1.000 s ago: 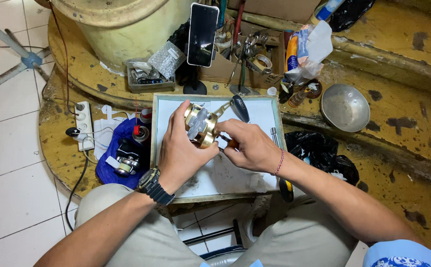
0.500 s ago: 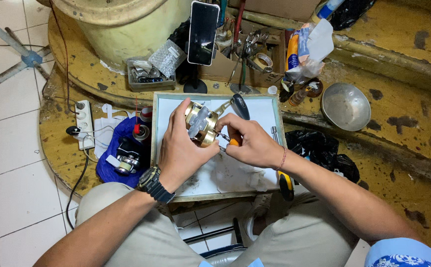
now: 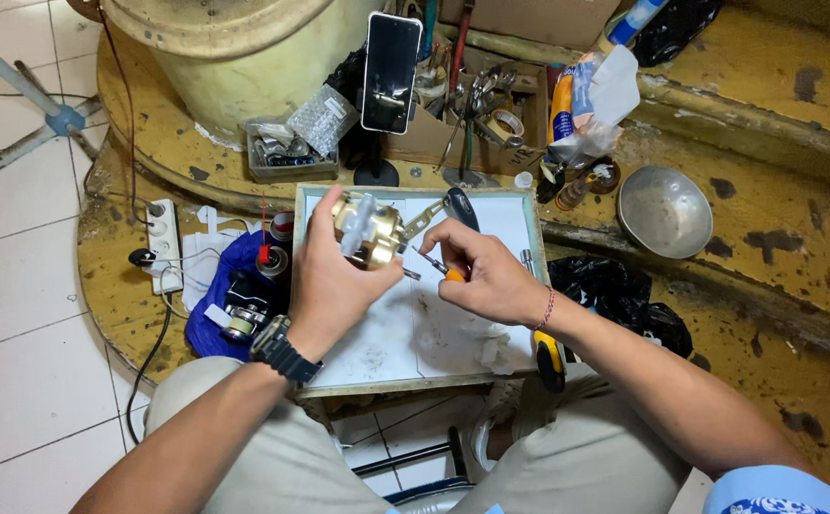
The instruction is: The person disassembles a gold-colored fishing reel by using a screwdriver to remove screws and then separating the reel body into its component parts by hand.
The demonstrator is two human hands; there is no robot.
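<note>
The white tray [image 3: 377, 347] sits on a small table, hemmed in by clutter — a blue cloth [image 3: 213, 295] with a second reel at its left edge, a phone on a stand [image 3: 391, 71] behind, a yellow-handled tool [image 3: 550, 357] at the right; only the tray's near half lies bare. The left hand [image 3: 325, 276] grips a gold fishing reel [image 3: 369, 228] above the tray's far end. The right hand [image 3: 491, 276] pinches a small screwdriver [image 3: 429, 262], tip at the reel's side. Since half a second ago the reel has been lifted slightly higher.
</note>
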